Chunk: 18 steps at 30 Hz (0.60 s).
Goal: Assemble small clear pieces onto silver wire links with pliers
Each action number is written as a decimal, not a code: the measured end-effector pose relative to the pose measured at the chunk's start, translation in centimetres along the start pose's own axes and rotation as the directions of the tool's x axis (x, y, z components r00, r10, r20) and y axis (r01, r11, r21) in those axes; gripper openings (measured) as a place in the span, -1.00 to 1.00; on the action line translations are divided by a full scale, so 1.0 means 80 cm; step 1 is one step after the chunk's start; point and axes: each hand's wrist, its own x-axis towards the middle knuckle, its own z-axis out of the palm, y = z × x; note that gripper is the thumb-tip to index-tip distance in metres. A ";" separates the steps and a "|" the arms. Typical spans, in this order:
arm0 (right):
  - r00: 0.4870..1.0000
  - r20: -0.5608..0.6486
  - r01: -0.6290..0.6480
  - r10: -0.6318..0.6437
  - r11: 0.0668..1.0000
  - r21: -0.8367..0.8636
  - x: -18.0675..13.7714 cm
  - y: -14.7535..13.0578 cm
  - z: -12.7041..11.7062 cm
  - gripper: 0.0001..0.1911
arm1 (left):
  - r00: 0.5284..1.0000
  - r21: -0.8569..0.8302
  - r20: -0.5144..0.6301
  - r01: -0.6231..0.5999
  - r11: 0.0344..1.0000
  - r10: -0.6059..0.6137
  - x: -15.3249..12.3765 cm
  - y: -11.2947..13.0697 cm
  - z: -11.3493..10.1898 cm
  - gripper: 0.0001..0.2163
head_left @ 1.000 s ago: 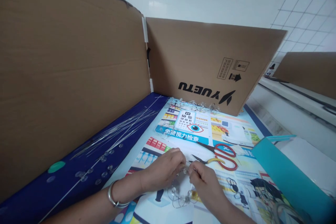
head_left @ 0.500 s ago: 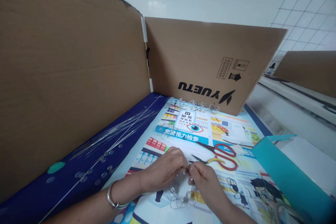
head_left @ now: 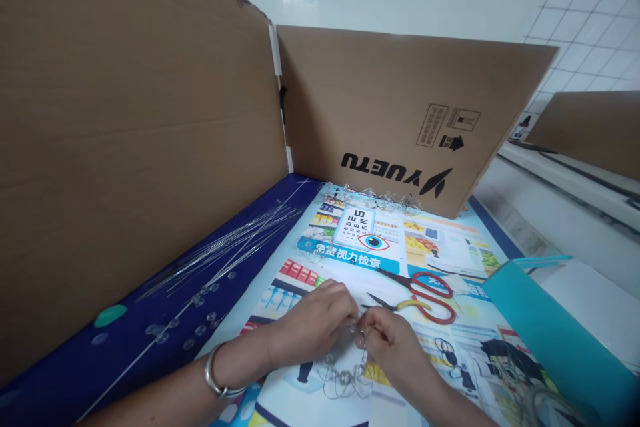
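Taking the red-handled scissors as our landmark, we find the beaded loop to their left and nearer to us, above or on the printed sheet. We see both hands closed at its far side: the left hand seems to grip the top, its fingertips mostly hidden, and the right hand pinches the strand at the upper right. From that grip the loop lies toward us — roughly round, so we make out no clear long axis. The right hand is the nearer one to the scissors. We see the yellow-handled snips beside the scissors' handles, and loose beads well apart, far to the scissors' left.
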 end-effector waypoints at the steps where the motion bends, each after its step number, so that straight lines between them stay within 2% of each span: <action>1: 1.000 -0.002 0.007 -0.007 1.000 -0.011 0.000 0.000 0.000 -0.83 | 1.000 0.018 -0.002 0.003 1.000 -0.003 0.001 0.001 0.000 -0.89; 7: 0.999 -0.021 0.036 -0.038 0.996 -0.081 0.001 0.002 0.000 -0.84 | 0.998 0.124 -0.050 -0.030 0.992 0.037 0.000 0.008 0.001 -0.92; 12: 1.000 -0.017 0.012 -0.014 0.995 -0.101 0.001 0.001 -0.001 -0.85 | 0.996 0.168 -0.087 -0.009 0.986 0.024 -0.002 0.006 0.006 -0.90; 18: 0.999 -0.020 0.024 -0.028 0.989 -0.143 -0.001 -0.008 -0.002 -0.83 | 0.992 0.287 -0.054 -0.090 0.954 0.110 -0.002 0.002 0.006 -0.87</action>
